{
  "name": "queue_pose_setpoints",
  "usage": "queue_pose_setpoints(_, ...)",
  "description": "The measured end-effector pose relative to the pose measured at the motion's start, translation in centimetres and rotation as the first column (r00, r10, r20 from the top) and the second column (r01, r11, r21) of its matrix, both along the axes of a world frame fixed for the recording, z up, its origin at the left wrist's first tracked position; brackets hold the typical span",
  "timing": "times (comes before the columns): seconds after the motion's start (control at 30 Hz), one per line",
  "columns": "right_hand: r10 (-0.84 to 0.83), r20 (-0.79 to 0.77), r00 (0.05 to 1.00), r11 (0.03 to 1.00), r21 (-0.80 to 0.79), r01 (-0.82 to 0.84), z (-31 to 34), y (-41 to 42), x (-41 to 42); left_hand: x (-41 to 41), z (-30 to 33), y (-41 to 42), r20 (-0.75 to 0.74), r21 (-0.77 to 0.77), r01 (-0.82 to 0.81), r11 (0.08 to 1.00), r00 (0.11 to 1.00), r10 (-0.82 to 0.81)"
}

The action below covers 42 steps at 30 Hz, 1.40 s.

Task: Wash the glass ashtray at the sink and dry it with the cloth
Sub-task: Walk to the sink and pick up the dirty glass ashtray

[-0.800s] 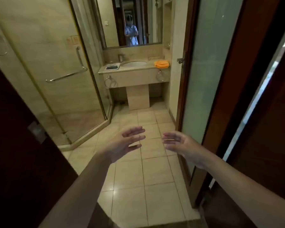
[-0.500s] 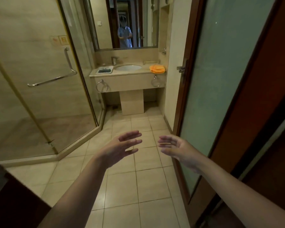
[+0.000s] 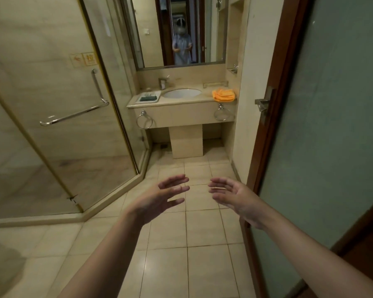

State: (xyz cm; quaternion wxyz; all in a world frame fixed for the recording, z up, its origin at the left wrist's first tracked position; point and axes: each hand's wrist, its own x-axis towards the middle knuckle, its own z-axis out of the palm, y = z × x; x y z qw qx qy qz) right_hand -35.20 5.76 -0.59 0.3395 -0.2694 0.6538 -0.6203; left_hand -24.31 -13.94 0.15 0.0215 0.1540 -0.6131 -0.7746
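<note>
Left hand (image 3: 159, 201) and right hand (image 3: 235, 197) are raised over the tiled floor (image 3: 170, 254), fingers spread, holding nothing. Sink (image 3: 182, 93) is well ahead in the counter; orange cloth (image 3: 223, 95) lies right of it. Ashtray cannot be identified with certainty.

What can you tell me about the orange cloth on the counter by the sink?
The orange cloth looks soft, like a towel or microfibre rag, loosely folded into a rumpled pile. It lies on the right end of the beige stone counter, to the right of the white oval sink and close to the side wall. Nothing but the counter touches it; both hands are far from it.
</note>
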Motion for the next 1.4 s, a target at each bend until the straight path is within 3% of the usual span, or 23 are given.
queue_pose_setpoints(0.27, 0.026, 0.062, 0.998, 0.995, -0.100, -0.019, 0.4, -2.5, -5.4, -3.4, -0.2, -2.1, -0.011, 0.007, -0.051, 0.999, 0.999, 0.051)
queue_pose_setpoints(0.53, 0.054, 0.061, 0.997, 0.996, -0.067, -0.050, -0.1, -6.4, -9.2, -7.4, -0.3, -5.6, -0.001, 0.019, -0.054, 0.998, 0.999, 0.054)
queue_pose_setpoints(1.17, -0.067, 0.017, 0.998, 0.997, -0.042, 0.067, 0.3, -18.8, -21.9, -22.4, -0.5, -20.0, -0.020, 0.030, 0.059, 0.998, 0.998, -0.059)
queue_pose_setpoints(1.4, -0.065, 0.037, 0.997, 0.998, -0.021, 0.066, -1.2, -20.8, -23.8, -24.1, -1.9, -21.9, 0.016, 0.055, 0.047, 0.997, 0.999, -0.048)
